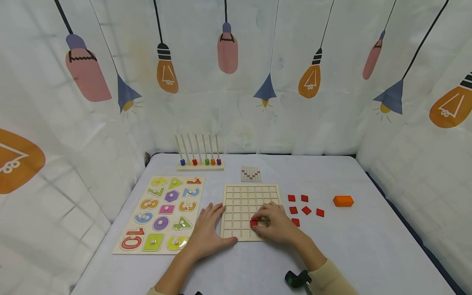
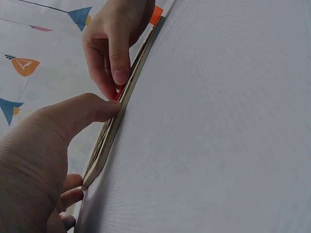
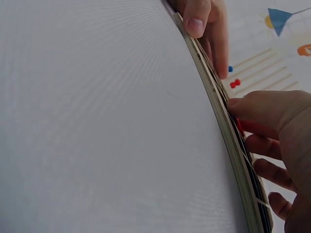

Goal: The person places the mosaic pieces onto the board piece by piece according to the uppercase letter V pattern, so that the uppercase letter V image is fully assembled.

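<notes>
Here at the white table (image 1: 383, 246), the right hand (image 1: 276, 224) has its thumb and fingertips nearly together, pinching a small red tile (image 1: 253, 223) over the near right part of the gridded wooden board (image 1: 236, 205); whether the tile sits fully down in its square, I can't tell from here. And over on the left, the left hand (image 1: 208, 234) is spread wide, fingers lying along the board's left edge, thumb tip against the near edge, touching but wrapped round nothing. Just right of the board, six loose red squares (image 1: 293, 210) lie scattered, some turned askew, with an orange block (image 1: 343, 201) well beyond them to the right. Look just past the board's far edge: a little card (image 1: 251, 174) printed with a grid and reddish squares! On the left, a number-and-shape puzzle (image 1: 148, 227) lies flat, and behind it, on the far side, stands a bead rack (image 1: 200, 167), its upright rods carrying coloured beads low down.
</notes>
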`<control>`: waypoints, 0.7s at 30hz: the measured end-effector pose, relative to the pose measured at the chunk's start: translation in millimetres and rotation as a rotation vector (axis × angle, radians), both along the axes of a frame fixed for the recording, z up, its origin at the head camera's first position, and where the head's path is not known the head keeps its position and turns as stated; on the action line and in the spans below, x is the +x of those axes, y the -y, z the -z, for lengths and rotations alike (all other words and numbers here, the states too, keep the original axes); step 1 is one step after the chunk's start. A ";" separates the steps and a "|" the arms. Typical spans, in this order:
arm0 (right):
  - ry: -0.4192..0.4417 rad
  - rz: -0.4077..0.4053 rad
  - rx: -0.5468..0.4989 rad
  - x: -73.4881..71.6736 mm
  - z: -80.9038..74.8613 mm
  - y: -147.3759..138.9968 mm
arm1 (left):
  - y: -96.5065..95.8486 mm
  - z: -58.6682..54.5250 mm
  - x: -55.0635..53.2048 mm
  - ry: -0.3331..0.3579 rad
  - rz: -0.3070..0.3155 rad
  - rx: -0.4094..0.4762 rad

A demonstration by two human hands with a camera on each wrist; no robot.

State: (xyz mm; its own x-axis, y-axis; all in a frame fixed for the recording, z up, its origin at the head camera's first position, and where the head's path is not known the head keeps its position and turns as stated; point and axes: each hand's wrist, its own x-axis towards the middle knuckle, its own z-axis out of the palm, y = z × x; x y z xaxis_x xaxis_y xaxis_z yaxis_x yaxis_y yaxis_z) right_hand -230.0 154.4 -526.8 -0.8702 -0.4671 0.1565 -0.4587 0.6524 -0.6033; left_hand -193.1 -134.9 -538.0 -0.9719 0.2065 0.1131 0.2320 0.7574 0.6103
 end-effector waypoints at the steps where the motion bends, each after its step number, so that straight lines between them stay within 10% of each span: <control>1: 0.000 0.000 0.001 0.1 -0.2 0.1 | 0.1 0.3 -0.2 -0.002 0.001 0.000; 21: 0.009 0.072 -0.003 3.0 -7.4 -15.2 | 0.0 1.6 0.6 -0.008 0.001 -0.005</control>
